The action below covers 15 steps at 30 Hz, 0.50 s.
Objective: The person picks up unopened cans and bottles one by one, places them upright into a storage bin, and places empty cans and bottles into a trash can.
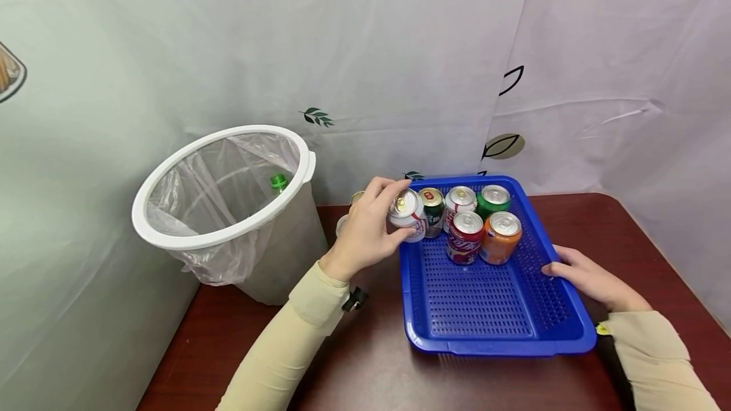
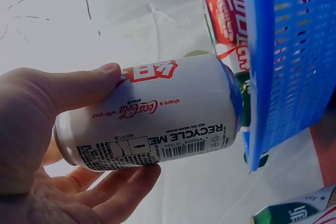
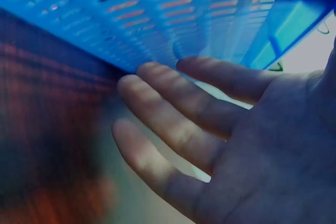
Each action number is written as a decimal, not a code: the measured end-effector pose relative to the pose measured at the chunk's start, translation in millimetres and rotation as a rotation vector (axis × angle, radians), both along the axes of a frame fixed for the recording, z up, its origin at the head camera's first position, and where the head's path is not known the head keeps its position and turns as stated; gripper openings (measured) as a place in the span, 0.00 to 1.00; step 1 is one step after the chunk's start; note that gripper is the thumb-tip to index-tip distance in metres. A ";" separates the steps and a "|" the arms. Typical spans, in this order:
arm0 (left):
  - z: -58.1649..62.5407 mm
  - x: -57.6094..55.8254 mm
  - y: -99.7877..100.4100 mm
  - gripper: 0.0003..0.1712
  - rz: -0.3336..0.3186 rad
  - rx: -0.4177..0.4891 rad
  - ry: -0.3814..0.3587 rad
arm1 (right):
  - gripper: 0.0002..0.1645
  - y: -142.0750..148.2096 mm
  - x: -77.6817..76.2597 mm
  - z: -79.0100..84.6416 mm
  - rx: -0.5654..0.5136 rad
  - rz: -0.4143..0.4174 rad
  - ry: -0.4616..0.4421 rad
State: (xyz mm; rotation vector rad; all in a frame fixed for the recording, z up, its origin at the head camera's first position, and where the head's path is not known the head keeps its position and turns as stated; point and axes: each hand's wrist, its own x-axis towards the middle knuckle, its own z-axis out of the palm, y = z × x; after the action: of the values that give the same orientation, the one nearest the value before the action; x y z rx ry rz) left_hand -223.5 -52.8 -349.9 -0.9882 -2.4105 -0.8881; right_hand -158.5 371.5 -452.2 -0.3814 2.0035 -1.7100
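Observation:
My left hand (image 1: pixel 368 227) grips a white Coca-Cola can (image 1: pixel 410 224) at the left rim of a blue plastic basket (image 1: pixel 480 309). In the left wrist view, the thumb lies on one side of the can (image 2: pixel 157 108) and the fingers on the other; red lettering and a barcode show on it. My right hand (image 1: pixel 594 281) holds the basket's right rim, thumb on the inside and fingers along the outer wall. At the basket's far end stand a dark green can (image 1: pixel 432 214), a white-and-red can (image 1: pixel 459 205), a green can (image 1: pixel 493 198), a dark red can (image 1: pixel 465 240) and an orange can (image 1: pixel 501 240).
Left of the basket stands a white bin (image 1: pixel 285 259) lined with a clear bag, a green-capped bottle (image 1: pixel 278 182) inside. More cans, partly hidden behind my left hand, stand left of the basket; one green-and-white can (image 2: pixel 294 211) shows. A patterned cloth hangs behind the dark red table (image 1: pixel 617 233).

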 end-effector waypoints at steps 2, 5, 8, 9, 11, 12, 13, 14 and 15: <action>-1.9 0.4 2.7 0.46 -0.016 0.003 -0.007 | 0.32 -2.4 0.1 3.9 0.106 -0.025 0.094; -4.8 0.9 6.5 0.46 -0.022 -0.007 -0.011 | 0.32 -6.1 0.8 8.1 0.208 -0.048 0.149; -7.0 1.1 10.9 0.45 -0.029 -0.020 -0.005 | 0.34 -8.8 1.8 10.2 0.278 -0.066 0.149; -7.6 1.2 12.5 0.45 -0.032 -0.024 -0.001 | 0.34 -9.6 2.1 10.9 0.297 -0.073 0.145; -8.6 1.3 15.6 0.45 -0.039 -0.027 0.003 | 0.35 -10.6 2.3 11.8 0.322 -0.082 0.136; -9.2 1.2 17.2 0.45 -0.040 -0.031 0.004 | 0.35 -11.2 2.3 12.3 0.331 -0.087 0.133; -9.8 1.1 18.7 0.45 -0.038 -0.036 0.004 | 0.36 -11.7 2.4 12.9 0.335 -0.096 0.123; -10.6 0.8 20.1 0.45 -0.039 -0.043 0.000 | 0.36 -12.2 2.4 13.3 0.337 -0.098 0.119; -11.6 0.5 21.5 0.45 -0.037 -0.053 -0.003 | 0.36 -12.7 2.3 13.6 0.337 -0.099 0.115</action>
State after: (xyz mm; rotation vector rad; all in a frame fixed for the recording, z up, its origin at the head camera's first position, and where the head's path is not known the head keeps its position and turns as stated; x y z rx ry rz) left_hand -223.0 -31.3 -361.5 -1.0546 -2.4377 -0.8429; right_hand -156.2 358.8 -438.6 -0.2733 2.3784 -1.3945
